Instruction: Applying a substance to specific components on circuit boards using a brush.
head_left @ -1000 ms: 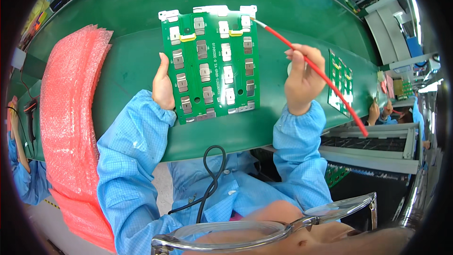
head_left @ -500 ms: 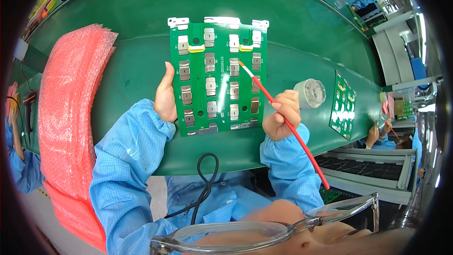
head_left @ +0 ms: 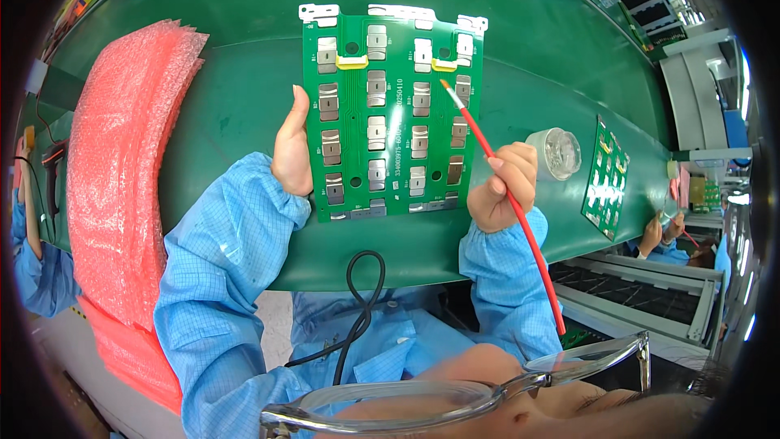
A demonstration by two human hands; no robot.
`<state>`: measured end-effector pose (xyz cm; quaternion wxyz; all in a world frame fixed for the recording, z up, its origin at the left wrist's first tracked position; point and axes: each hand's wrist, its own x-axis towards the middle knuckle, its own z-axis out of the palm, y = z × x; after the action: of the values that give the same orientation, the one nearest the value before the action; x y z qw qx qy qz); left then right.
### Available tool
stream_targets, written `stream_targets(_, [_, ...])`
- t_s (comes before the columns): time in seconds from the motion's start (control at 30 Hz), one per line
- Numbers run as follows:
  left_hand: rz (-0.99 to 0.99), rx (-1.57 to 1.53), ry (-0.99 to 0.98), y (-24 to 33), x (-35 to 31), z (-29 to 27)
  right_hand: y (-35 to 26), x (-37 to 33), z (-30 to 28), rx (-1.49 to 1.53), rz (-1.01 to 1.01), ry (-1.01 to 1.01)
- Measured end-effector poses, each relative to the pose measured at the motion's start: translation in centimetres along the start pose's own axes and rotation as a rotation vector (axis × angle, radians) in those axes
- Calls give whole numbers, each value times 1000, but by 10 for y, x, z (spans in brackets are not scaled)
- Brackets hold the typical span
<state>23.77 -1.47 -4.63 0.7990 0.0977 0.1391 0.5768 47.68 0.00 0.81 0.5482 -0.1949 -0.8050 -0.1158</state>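
Note:
A green circuit board [head_left: 357, 118] with rows of silver metal tabs and two yellow connectors is held tilted up over the bench. My left hand [head_left: 293, 146] grips its left edge, thumb lying along the front and the other fingers hidden behind. Between the closed fingers of my right hand [head_left: 505, 187] is a thin red paintbrush [head_left: 532, 248]. Its bristle tip is in front of the board's upper right, below the right yellow connector; whether it touches I cannot tell. Just right of that hand stands a small clear round cup [head_left: 559, 154].
Pink bubble-wrap sheets [head_left: 122, 171] are stacked along the left. A second circuit board [head_left: 606, 179] lies on the green bench [head_left: 244, 73] at right. A black cable [head_left: 351, 317] loops at the front edge. Co-workers' hands [head_left: 660, 232] show at far right.
The brush tip has moved from a tab in the third column to the upper right, nearer the right yellow connector. The board and both hands appear slightly higher and further right.

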Motion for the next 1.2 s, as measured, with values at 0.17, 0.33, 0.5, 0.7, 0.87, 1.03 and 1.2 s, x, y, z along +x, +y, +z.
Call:
stream_targets(0.17, [-4, 5, 3, 0, 0, 0, 1, 1, 1, -23, 74, -56])
stream_targets(0.33, [4, 14, 20, 0, -1, 1, 2, 3, 3, -18, 85, -96])
stream_targets(0.5, [16, 32, 29, 1, -1, 1, 1, 6, 4, -9, 80, -99])
stream_targets(0.7, [5, 21, 4, 0, 0, -1, 0, 8, 0, 9, 69, -113])
stream_targets(0.87, [4, 32, 32, 1, -1, 4, -3, 9, -5, 46, 74, -125])
stream_targets(1.03, [16, 22, 79, -2, -1, 0, -8, 7, -10, 64, 106, -156])
stream_targets(1.2, [-21, -71, -11, 3, -1, -8, -13, 6, -7, 38, 162, -53])
